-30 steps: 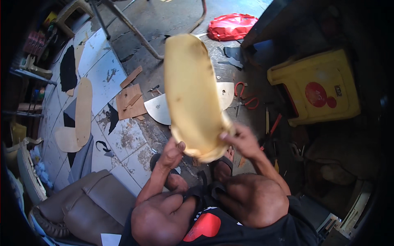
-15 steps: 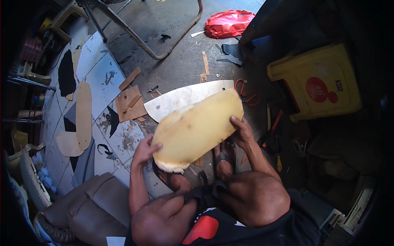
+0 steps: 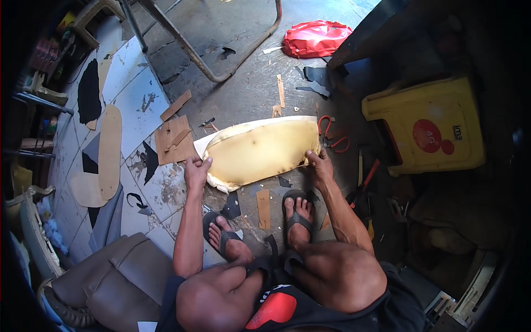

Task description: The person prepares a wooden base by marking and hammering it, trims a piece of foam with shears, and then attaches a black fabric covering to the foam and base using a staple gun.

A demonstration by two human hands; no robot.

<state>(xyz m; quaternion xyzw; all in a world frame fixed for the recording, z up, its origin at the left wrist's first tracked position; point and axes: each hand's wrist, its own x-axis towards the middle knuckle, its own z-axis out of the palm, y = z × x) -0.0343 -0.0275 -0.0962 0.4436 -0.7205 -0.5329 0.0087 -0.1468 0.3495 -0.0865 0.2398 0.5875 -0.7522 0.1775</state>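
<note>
A long piece of yellowish foam padding (image 3: 254, 152) lies in front of me over a white curved board (image 3: 301, 118), whose far edge alone shows behind it. The foam's left end is ragged and whitish, and dark spots mark its near edge. At that left end my left hand (image 3: 196, 172) grips the padding, thumb on top. My right hand (image 3: 319, 167) pinches its right corner in the same way, fingers partly hidden underneath. Just beyond the right corner rest red-handled scissors (image 3: 333, 136) on the floor.
Brown board scraps (image 3: 172, 138) and black fabric pieces lie on the left tiles. A yellow plastic stool (image 3: 431, 124) stands at the right, near hand tools (image 3: 369, 176). At the back are a red wrapped bundle (image 3: 316, 39) and a metal chair frame (image 3: 221, 76). A brown cushion (image 3: 130, 276) sits lower left.
Both hands have moved the foam forward and down onto the white board, turning it flatter and more level. The board is now mostly covered, and my sandalled feet show fully.
</note>
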